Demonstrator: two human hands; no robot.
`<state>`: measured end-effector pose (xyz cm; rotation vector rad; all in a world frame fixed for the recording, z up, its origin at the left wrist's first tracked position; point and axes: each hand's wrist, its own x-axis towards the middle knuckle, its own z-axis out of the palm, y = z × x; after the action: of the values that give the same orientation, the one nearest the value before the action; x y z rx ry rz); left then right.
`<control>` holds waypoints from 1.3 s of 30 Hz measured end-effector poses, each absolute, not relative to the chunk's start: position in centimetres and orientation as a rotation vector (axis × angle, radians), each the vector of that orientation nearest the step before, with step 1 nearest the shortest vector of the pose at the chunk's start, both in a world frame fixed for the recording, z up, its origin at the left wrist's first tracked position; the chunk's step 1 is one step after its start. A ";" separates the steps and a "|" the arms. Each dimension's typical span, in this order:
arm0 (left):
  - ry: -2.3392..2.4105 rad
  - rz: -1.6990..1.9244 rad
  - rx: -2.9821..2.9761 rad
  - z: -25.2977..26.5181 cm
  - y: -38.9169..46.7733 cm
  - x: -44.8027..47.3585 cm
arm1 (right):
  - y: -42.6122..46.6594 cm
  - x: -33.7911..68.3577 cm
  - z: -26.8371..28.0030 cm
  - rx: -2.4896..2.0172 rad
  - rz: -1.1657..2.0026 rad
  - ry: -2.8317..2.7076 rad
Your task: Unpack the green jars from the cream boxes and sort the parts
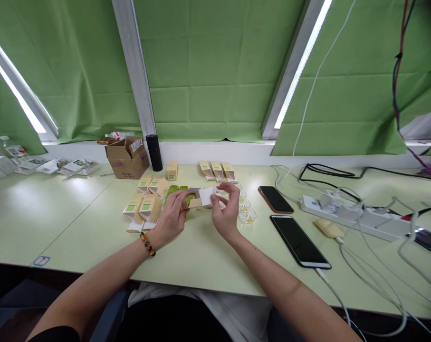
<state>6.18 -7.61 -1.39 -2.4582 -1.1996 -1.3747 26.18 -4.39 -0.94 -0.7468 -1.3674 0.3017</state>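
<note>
In front of me, my left hand (172,216) is closed around a small tan cardboard box (195,203) with an open end. My right hand (226,211) pinches a white paper piece (206,195) at that end; whether it is a flap of the box or a separate sheet I cannot tell. Behind my left hand lie several small green containers (173,188), partly hidden. Tan boxes with green-windowed fronts (150,207) stand to the left, their flaps open. Clear plastic cups (247,215) with yellow spots sit just right of my right hand.
More tan boxes (217,170) stand at the back beside a black cylinder (154,153) and an open brown carton (127,161). To the right lie two phones (301,241), a white power strip (350,216) and tangled cables. Packaged items (51,165) line the far left.
</note>
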 end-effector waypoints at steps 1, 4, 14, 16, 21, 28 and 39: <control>-1.204 -1.370 -2.457 -1.4 -7.6 6.2 | -4.3 26.3 -0.9 -0.745 0.202 -1.400; -1.204 -1.353 -2.444 -1.4 -7.6 6.2 | -4.0 26.7 -1.1 -0.699 -0.082 -1.563; -1.237 -1.418 -2.390 -1.5 -7.4 6.0 | -4.5 26.6 -1.3 -0.516 -0.300 -1.680; -1.249 -1.433 -2.371 -1.6 -7.2 5.9 | -4.6 26.6 -1.4 -0.459 -0.337 -1.736; -1.261 -1.390 -2.319 -1.5 -7.0 5.5 | -4.9 26.5 -1.7 -0.464 -0.290 -1.813; -1.095 -1.254 -2.269 -1.0 -7.2 5.8 | -5.5 26.4 -0.8 -0.591 -0.175 -1.667; -0.916 -0.989 -2.253 -1.8 -7.7 5.9 | -5.4 25.4 -1.4 -0.865 0.224 -1.632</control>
<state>5.87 -7.71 -1.78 -2.2528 -0.9158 -0.9893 25.38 -5.42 -1.40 -0.8647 -1.6324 0.2244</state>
